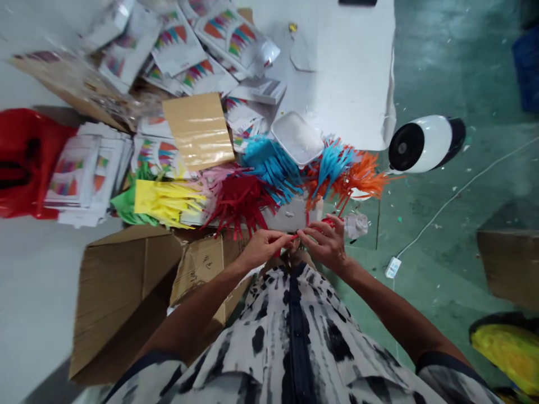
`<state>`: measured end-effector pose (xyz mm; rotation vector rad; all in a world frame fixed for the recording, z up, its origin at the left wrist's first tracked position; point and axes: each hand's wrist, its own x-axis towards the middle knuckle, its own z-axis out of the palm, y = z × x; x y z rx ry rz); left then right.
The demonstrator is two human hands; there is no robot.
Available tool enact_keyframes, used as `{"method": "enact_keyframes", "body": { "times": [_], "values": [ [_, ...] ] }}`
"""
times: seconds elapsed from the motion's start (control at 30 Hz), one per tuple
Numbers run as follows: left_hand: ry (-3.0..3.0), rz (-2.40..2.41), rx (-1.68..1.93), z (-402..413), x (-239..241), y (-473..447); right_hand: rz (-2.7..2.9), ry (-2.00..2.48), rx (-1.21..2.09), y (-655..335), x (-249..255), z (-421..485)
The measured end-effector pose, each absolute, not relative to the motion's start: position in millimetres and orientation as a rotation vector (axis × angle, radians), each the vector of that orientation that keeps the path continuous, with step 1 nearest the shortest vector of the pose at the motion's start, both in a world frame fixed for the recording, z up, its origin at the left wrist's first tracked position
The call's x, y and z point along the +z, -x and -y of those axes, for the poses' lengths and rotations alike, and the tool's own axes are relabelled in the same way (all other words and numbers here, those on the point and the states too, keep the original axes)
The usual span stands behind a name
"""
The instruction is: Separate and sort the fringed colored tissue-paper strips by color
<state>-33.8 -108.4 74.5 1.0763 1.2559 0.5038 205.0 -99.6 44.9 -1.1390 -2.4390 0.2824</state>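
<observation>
At the near edge of a crowded white table (353,73), we see 2 bare hands at close work — the left hand (264,247) pinching a thin red strip (293,238) in closed fingertips, the right hand (326,241) gripping its other end, with more red material (328,222) under curled fingers. The strip lies between them, nearer than the dark red tassel (242,196) — yellow tassel (164,197) left, orange tassel (368,173) right. We judge the step as twisting or tying; the next move seems to call for firm, even pinches.
</observation>
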Motion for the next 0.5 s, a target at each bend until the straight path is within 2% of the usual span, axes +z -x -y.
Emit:
{"method": "enact_keyframes", "body": {
  "times": [0.2, 0.33, 0.43, 0.5],
  "values": [
    [-0.551, -1.111, 0.555, 100, 98, 23, 2.261, 1.081, 0.169, -198, 91, 84],
    [-0.668, -1.116, 0.705, 94, 102, 19, 1.918, 1.276, 0.653, -178, 109, 78],
    [-0.826, -1.139, 0.882, 83, 106, 16, 1.547, 1.275, 1.101, -168, 115, 68],
    [-0.839, -1.143, 0.915, 76, 109, 16, 1.402, 1.249, 1.259, -165, 117, 59]
  ]
}}
